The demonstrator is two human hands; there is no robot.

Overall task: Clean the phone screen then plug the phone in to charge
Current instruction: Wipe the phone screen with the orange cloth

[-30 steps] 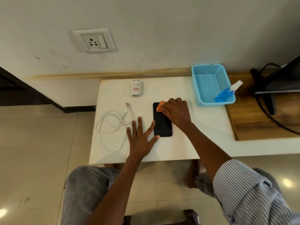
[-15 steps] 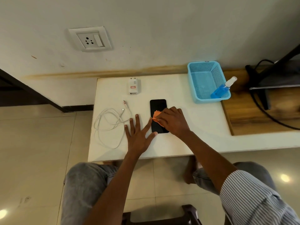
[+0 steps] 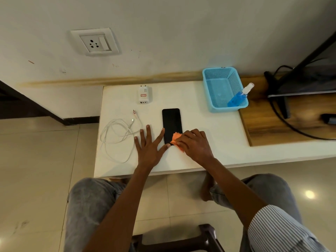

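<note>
A black phone (image 3: pixel 171 122) lies face up on the white table (image 3: pixel 209 135). My right hand (image 3: pixel 195 145) presses a crumpled orange cloth (image 3: pixel 176 140) onto the phone's near end. My left hand (image 3: pixel 150 143) lies flat on the table with fingers spread, its thumb and forefinger touching the phone's left edge. A white charger adapter (image 3: pixel 144 94) lies at the back of the table. A coiled white cable (image 3: pixel 121 136) rests to the left of my left hand. A wall socket (image 3: pixel 95 42) sits on the wall above.
A blue mesh basket (image 3: pixel 234 80) at the table's back right holds a blue spray bottle (image 3: pixel 239 96). A wooden surface (image 3: pixel 283 124) with black cables and a dark stand is to the right. A dark stool (image 3: pixel 181 240) stands between my knees.
My right hand has dragged the orange cloth down the screen from the phone's far end to its near end. My left hand stays braced beside the phone.
</note>
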